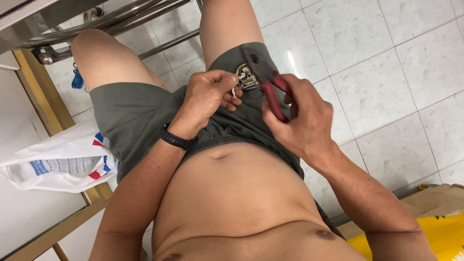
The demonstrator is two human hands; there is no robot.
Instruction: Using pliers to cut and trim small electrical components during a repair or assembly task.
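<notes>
Pale floor tiles [382, 72] lie under a seated person whose left hand [208, 96] pinches a small metal part [247, 77] above the lap. Right hand [302, 121] is closed around red-handled pliers [268, 82], nose at that part. Steady, square pressure looks wise, since the piece is tiny.

A white plastic bag [58, 164] lies by a wooden frame [41, 92]; metal bars [130, 19] cross the tiled floor [386, 72].

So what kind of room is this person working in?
Probably a home, not a workshop: a pale tiled floor, a plastic shopping bag by a wooden frame, and the person seated, the right hand working red-handled pliers on a small metal part over the lap.
</notes>
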